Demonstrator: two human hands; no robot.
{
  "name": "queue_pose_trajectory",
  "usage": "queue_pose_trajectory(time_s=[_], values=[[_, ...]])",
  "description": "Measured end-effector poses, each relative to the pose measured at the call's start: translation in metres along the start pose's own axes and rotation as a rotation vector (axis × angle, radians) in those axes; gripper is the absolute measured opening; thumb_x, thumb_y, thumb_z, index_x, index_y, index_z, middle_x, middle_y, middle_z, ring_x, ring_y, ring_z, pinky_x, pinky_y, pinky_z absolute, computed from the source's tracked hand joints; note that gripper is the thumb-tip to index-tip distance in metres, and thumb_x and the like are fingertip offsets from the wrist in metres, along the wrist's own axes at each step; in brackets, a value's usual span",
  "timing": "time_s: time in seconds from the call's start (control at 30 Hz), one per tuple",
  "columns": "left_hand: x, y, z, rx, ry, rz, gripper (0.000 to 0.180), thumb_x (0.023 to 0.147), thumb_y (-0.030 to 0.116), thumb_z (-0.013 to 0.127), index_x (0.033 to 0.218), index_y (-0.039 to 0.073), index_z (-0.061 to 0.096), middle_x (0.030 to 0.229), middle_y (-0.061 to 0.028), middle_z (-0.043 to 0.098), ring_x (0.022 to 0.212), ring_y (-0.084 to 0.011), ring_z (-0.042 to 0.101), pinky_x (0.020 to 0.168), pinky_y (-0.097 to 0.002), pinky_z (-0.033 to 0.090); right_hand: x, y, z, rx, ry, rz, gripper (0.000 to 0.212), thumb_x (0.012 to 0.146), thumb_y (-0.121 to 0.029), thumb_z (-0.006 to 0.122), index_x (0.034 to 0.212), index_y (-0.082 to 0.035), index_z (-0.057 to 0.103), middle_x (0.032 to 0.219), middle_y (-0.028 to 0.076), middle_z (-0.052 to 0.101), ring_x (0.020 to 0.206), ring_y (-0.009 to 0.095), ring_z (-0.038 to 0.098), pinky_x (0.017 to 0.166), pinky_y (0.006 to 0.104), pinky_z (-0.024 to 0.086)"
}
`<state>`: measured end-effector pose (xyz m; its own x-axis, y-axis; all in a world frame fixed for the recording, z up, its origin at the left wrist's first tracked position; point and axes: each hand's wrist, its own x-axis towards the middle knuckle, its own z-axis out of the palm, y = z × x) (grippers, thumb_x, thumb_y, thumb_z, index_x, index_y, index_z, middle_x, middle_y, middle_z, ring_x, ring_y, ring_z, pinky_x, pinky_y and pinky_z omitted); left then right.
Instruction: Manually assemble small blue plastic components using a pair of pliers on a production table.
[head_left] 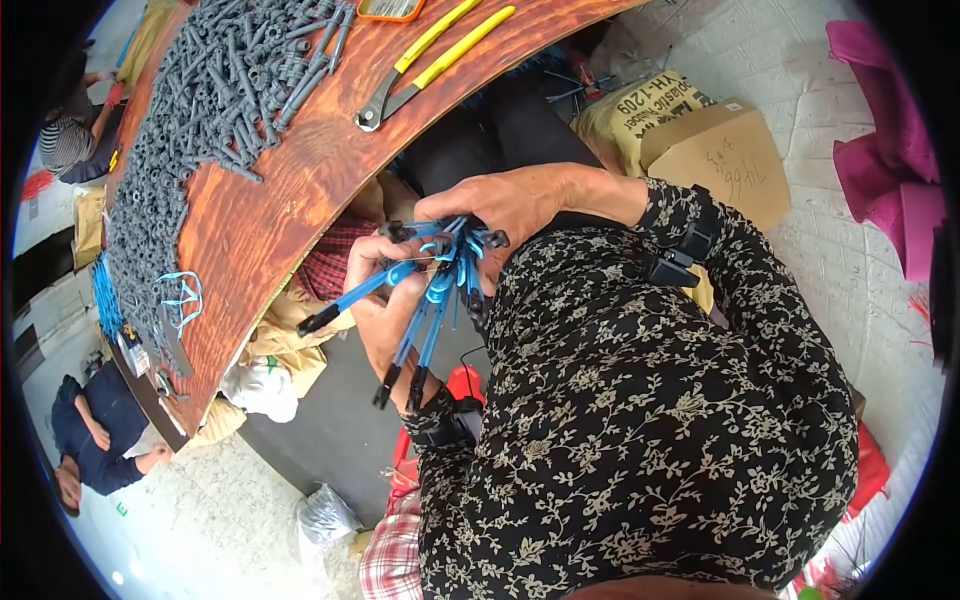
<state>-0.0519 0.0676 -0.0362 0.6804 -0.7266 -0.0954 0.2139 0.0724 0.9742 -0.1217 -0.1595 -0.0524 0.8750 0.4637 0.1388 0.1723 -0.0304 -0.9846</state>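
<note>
In front of my torso, beside the table edge, both hands are together around a bundle of slim blue plastic pieces with black tips (438,290). My right hand (515,205) is closed over the bundle from the upper side, and several pieces fan out below its fingers. My left hand (375,310) is closed too, its thumb and fingers pinching a single blue piece with a black tip (350,300) that sticks out toward the lower left. The fingers overlap in the middle, so the inner ends of the pieces are partly hidden.
On the brown wooden table (300,185) lie a large heap of grey plastic parts (215,85), yellow-handled cutters (430,70), an orange-rimmed tray (390,8) and a blue looped piece (180,300). A cardboard box (725,160) and a sack (640,115) stand at right. Another person (105,425) sits at far left.
</note>
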Motion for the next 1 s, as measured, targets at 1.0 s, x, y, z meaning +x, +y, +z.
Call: queue_pose_trajectory(time_s=[1.0], values=[[-0.007, 0.015, 0.024, 0.268, 0.143, 0.139, 0.062, 0.075, -0.005, 0.078, 0.127, 0.001, 0.045, 0.090, -0.0108, 0.065, 0.084, -0.0136, 0.063, 0.076, -0.0256, 0.051, 0.015, 0.002, 0.004, 0.208, 0.164, -0.127, 0.027, 0.081, -0.012, 0.078, 0.097, -0.001, 0.060, 0.080, 0.002, 0.057, 0.079, 0.012, 0.055, 0.075, 0.0305, 0.045]])
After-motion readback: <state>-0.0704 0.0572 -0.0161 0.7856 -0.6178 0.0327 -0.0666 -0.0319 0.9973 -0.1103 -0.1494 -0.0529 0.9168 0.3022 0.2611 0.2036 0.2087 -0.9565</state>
